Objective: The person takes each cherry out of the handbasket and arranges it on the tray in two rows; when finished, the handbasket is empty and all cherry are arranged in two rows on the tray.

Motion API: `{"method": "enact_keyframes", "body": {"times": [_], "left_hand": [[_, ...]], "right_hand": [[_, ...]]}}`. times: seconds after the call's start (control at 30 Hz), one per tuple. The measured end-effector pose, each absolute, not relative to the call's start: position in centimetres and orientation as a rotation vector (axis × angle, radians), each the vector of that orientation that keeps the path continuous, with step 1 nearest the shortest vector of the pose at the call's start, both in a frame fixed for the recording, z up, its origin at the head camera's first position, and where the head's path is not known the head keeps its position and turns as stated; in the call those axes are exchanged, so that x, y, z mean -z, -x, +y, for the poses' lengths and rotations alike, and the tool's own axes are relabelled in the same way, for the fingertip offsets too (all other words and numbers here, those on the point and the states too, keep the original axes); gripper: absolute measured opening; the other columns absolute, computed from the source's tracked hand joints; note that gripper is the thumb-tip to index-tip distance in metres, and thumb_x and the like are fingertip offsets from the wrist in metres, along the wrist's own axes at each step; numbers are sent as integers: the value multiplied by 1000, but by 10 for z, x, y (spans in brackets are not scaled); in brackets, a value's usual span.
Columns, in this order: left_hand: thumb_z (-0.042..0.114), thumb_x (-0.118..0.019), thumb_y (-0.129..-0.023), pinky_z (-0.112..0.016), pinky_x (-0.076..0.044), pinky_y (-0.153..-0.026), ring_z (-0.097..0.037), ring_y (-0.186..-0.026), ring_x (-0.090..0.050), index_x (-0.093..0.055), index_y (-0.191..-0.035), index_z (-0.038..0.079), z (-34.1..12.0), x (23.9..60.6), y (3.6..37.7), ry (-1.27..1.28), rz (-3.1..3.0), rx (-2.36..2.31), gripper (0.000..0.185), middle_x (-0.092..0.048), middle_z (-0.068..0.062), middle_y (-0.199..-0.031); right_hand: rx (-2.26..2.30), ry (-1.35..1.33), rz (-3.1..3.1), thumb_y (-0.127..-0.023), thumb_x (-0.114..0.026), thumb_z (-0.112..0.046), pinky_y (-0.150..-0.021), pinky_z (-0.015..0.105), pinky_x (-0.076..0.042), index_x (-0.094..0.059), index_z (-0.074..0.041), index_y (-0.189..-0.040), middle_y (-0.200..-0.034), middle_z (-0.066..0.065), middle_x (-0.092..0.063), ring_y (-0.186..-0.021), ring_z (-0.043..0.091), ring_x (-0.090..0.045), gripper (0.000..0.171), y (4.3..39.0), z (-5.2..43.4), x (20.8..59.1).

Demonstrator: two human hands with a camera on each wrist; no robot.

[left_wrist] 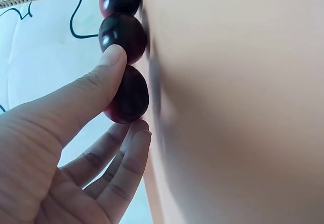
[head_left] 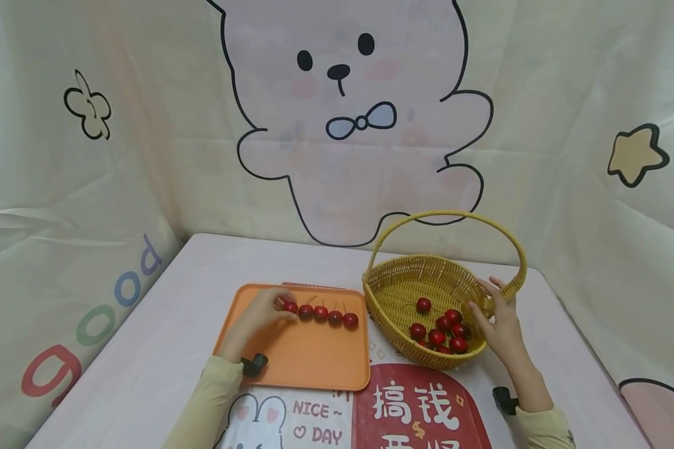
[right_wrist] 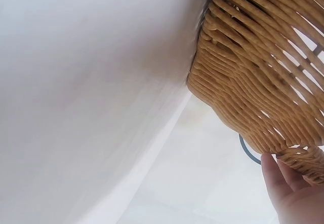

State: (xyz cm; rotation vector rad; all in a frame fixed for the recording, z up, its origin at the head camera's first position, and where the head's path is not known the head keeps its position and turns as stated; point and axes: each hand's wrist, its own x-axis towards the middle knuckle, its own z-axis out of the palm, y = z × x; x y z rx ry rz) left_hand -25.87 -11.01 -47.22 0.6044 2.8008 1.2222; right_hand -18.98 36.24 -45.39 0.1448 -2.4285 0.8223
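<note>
my left hand [head_left: 263, 313] pinches the leftmost cherry [head_left: 291, 307] on the orange tray [head_left: 314, 362], seemingly aligning the row [head_left: 321, 314]; my right hand [head_left: 502, 325] grips the basket [head_left: 386, 315] on its right side, likely for steadiness.

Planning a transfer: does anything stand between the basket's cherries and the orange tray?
Yes: the left side of the yellow basket stands between the cherries inside and the orange tray, so they would probably need lifting over it.

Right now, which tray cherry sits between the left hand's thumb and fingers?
The row's leftmost cherry, at the left hand; the other four line up rightward.
</note>
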Motion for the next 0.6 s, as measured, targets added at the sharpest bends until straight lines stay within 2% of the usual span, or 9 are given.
{"method": "enact_keyframes", "body": {"times": [0.6], "left_hand": [[21,-81,-69,-30,-48,-73,-15,-78,-57,-67,-98,9,-107,474,261,-539,2852,-1167,35,-66,0,-89]], "right_hand": [[-831,-134,-2439,-85,-65,-6,-81,68,-40,-43,-16,-135,-140,17,-27,-115,42,-45,56,191,363,454]]}}
